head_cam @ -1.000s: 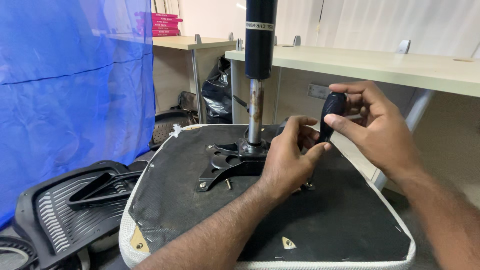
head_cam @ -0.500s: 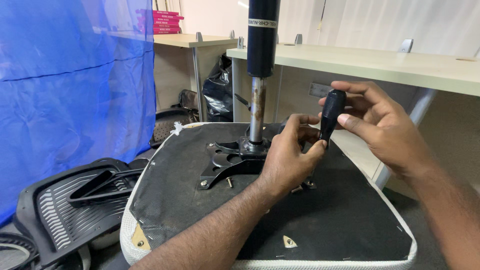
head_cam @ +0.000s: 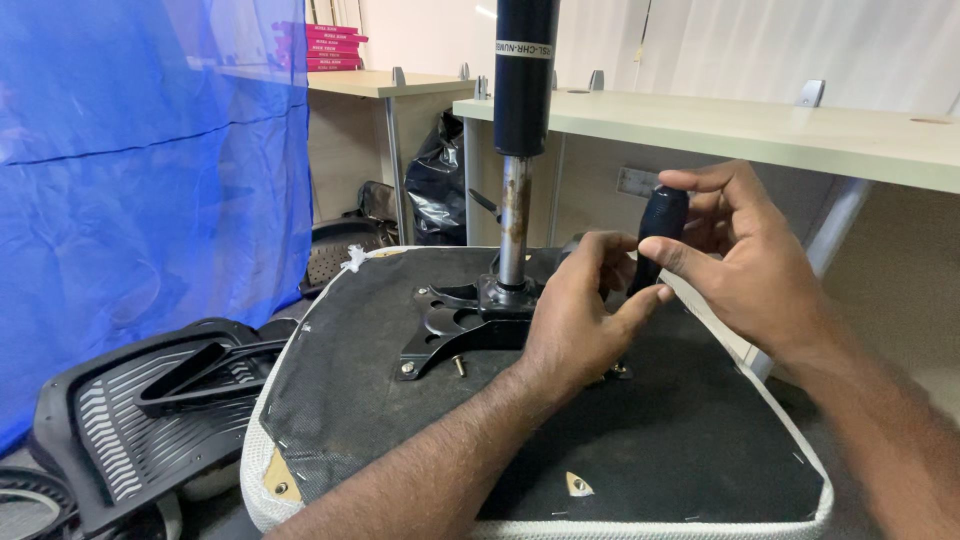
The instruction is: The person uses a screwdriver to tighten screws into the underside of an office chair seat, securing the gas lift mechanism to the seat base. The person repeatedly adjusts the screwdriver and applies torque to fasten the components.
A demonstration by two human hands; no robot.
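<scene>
Right hand (head_cam: 750, 265) grip closed round black screwdriver handle (head_cam: 660, 222), now held a little higher than a second ago. Left hand (head_cam: 580, 320) pinches shaft low, beside metal plate (head_cam: 450, 325) on upturned seat (head_cam: 620, 440). Tip hidden; contact with screw near plate cannot tell. Gas cylinder (head_cam: 522, 90) stands upright from plate.

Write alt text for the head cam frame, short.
Two bare hands work on an upturned office chair seat: the right hand grips a black screwdriver handle upright, and the left hand steadies its lower end beside the black metal mounting plate. A gas lift column rises from the plate; a blue plastic sheet hangs at left.
</scene>
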